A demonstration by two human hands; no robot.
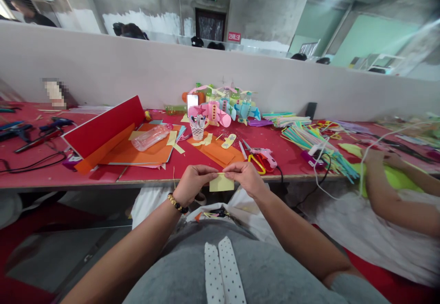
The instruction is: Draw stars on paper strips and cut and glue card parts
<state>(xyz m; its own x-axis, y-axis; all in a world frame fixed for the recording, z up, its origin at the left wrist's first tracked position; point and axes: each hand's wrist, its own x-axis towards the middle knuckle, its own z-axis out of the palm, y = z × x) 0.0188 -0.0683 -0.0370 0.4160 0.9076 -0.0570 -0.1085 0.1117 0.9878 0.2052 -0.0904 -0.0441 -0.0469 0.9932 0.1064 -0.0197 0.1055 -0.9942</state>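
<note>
A small pale yellow piece of paper (222,183) hangs between my two hands, just off the front edge of the red table. Its top left part is pinched by my left hand (195,181), which has a beaded bracelet at the wrist. My right hand (246,178) pinches the same paper near its top right corner, the two thumbs almost meeting. Just beyond my hands are orange paper sheets (220,154) on the table. Right of them rest a pink glue gun (264,155) and yellow-handled scissors (255,163).
A clear plastic bottle (151,138) lies on orange sheets at the left. Behind stand a pen cup (197,128) and several decorated bottles (220,109). Pipe cleaners (309,143) are heaped at the right, near another person's arm (385,189). A white cable (318,175) droops over the edge.
</note>
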